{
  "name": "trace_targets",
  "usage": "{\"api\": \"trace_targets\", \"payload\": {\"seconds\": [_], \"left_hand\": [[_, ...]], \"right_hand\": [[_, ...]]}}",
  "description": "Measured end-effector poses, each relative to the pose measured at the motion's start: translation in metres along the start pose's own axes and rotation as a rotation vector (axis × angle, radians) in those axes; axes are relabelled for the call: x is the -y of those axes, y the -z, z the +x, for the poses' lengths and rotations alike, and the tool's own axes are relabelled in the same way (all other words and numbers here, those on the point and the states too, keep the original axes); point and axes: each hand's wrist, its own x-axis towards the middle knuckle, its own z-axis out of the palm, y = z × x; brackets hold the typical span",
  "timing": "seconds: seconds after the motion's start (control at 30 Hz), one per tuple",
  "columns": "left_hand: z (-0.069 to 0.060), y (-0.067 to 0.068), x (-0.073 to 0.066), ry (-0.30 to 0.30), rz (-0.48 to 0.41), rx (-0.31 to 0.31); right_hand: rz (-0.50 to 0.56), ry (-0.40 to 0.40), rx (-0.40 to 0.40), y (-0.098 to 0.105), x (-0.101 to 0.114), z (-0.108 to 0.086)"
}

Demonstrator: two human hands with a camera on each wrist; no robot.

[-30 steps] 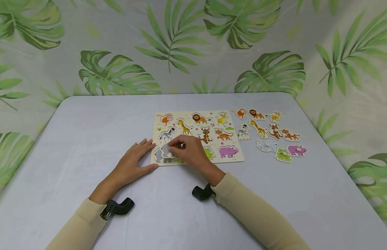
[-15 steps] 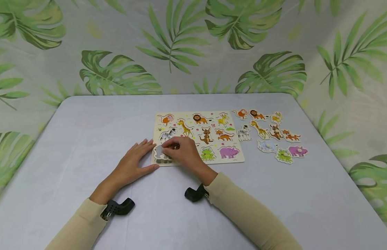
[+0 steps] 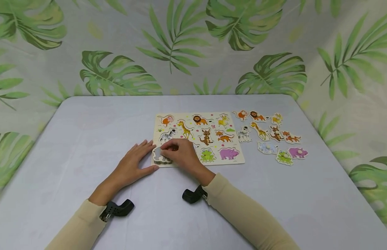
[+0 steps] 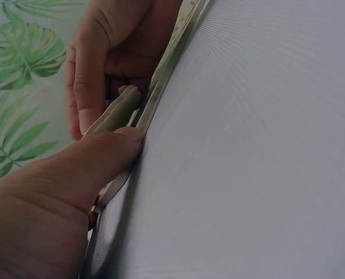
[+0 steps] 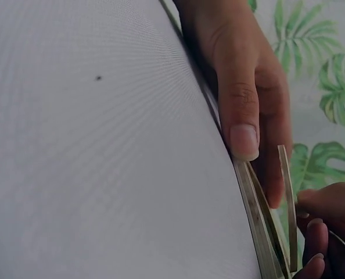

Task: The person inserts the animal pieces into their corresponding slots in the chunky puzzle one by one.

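Head view: elephant piece [image 3: 158, 155] hangs over the near-left corner of the animal puzzle board [image 3: 217, 160], pinched by the right hand [image 3: 184, 154]; left hand [image 3: 132, 161] lies straight-fingered along the left edge; tabletop [image 3: 87, 132] runs wide that way, loose animal pieces [image 3: 276, 133] crowd the other side; recesses [image 3: 229, 153] have animals printed inside; left wrist: piece leans above the rim, thumb on it; right wrist: gap between piece and board.
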Motion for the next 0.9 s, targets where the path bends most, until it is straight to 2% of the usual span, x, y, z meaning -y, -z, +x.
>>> {"api": "trace_targets", "payload": {"seconds": [0.23, 0.53, 0.7, 0.9], "left_hand": [[0.0002, -0.0008, 0.0018, -0.012, 0.006, -0.002], [-0.0005, -0.0019, 0.0006, 0.01, 0.003, -0.001], [-0.0011, -0.0035, 0.0011, 0.002, 0.006, 0.004], [-0.0007, -0.0016, 0.0014, -0.013, 0.007, -0.02]], "right_hand": [[-0.029, -0.01, -0.004, -0.0019, -0.0023, 0.0004], [-0.044, 0.002, 0.008, -0.0024, -0.0055, 0.0001], [-0.048, -0.007, 0.022, -0.0031, -0.0059, -0.0014], [-0.059, 0.007, 0.028, -0.0037, -0.0039, 0.0002]]}}
